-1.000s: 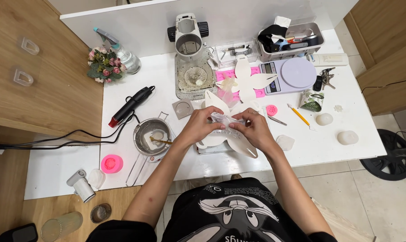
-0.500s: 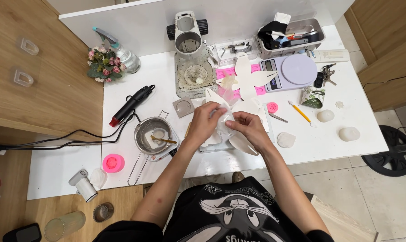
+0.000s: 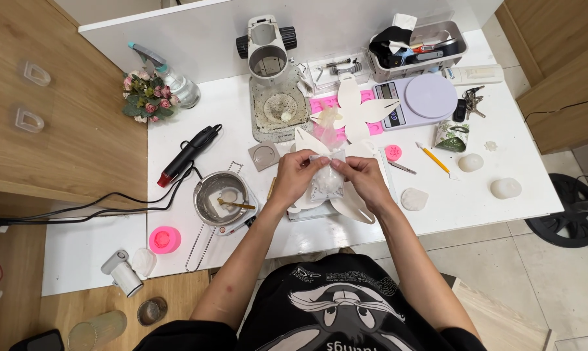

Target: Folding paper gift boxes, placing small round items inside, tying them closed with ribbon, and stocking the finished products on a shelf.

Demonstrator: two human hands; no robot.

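A: Left to right, quick. Far left of the white table [image 3: 489, 214] we've got the pink mould [image 3: 165, 239], then the black tool w/ cord [image 3: 189, 155] and the small metal pot [image 3: 224, 197], stick resting in it, pale stuff inside.

B: And our hands?

A: Left hand [image 3: 296, 175] pinches the top left corner of the clear plastic bag [image 3: 326, 179], fingers curled shut on it. Right hand [image 3: 361, 177] does the same on the right corner. Bag hangs between them, just above the white petal cut-outs [image 3: 346, 201] at the table's middle front.

B: So how far are we?

A: We'd say the white piece is already in the bag; the top looks not yet sealed, can't tell for sure. On the right, the round white casts [image 3: 471, 162] lie bare by the pencil [image 3: 433, 158], scale [image 3: 419, 99] behind, so prob. more left to bag.
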